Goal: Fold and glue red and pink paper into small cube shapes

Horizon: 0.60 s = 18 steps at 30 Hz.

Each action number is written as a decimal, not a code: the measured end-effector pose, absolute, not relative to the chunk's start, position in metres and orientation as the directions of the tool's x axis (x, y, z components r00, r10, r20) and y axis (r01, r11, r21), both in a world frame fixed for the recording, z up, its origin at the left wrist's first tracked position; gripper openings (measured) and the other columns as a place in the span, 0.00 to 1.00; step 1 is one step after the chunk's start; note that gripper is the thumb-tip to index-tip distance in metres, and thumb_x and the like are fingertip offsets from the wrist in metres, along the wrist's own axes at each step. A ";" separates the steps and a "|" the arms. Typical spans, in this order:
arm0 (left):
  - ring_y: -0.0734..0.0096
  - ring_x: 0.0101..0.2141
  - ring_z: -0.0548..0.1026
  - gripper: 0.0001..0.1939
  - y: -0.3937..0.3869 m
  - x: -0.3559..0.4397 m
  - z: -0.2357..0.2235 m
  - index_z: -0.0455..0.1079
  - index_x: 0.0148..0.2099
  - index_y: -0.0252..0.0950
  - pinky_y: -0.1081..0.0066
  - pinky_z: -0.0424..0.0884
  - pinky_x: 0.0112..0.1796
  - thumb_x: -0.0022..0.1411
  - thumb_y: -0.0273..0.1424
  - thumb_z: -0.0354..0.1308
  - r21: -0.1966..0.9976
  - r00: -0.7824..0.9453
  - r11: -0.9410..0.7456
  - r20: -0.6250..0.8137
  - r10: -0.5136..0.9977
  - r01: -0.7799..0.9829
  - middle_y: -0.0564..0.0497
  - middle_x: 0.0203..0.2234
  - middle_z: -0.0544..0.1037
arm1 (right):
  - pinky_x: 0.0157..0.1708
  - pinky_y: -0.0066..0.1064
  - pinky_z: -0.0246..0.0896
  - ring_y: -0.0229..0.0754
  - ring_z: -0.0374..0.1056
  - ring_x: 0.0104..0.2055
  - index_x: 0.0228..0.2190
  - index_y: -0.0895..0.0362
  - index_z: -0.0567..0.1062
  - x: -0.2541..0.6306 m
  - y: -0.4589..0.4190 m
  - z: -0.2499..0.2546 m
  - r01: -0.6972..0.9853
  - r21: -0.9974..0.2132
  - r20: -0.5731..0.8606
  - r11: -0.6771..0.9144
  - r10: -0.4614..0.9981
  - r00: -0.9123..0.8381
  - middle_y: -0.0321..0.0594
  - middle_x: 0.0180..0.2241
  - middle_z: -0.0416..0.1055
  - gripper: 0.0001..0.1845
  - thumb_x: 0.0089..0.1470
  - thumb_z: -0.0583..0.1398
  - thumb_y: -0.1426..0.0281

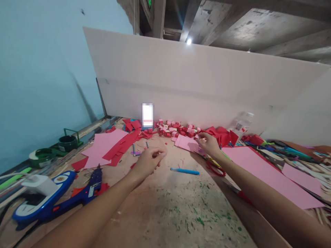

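My left hand [152,160] hovers over the middle of the board with thumb and fingers curled together; what they hold, if anything, is too small to make out. My right hand [208,143] is at the right end of a stack of pink paper pieces [186,143], its fingertips pinched on a bit of pink paper [197,136]. A blue pen [184,171] lies between the two forearms. Under my right wrist are red-handled scissors [216,169], partly hidden. Behind the hands lies a heap of small red and pink paper cubes [178,129].
A blue glue gun [90,187] and a blue power strip [43,199] with a white plug lie at left. Pink sheets [103,146] and red strips [124,144] are beyond them. A bright phone [147,115] stands at the back. Large pink sheets [263,172] and a clear bottle [241,124] are at right.
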State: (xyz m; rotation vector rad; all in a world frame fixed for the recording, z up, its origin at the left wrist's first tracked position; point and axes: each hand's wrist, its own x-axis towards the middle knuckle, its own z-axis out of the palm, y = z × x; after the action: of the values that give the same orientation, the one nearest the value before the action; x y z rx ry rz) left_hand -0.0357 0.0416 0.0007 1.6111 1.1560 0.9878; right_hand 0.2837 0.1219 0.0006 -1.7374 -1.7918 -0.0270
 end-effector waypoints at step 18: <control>0.78 0.16 0.63 0.16 0.043 -0.033 -0.006 0.75 0.38 0.35 0.77 0.58 0.18 0.63 0.43 0.58 0.972 0.265 -0.087 0.026 0.964 0.220 0.58 0.19 0.68 | 0.51 0.48 0.74 0.50 0.75 0.52 0.57 0.56 0.74 0.317 0.217 0.009 0.988 -0.145 0.392 -0.058 0.913 0.111 0.48 0.57 0.73 0.19 0.68 0.63 0.63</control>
State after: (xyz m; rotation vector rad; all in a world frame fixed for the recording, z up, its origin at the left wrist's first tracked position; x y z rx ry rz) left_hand -0.0327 0.0425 -0.0058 1.5332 1.1441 0.9320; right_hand 0.3171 0.2167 0.0087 -2.0253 -1.8534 -0.2758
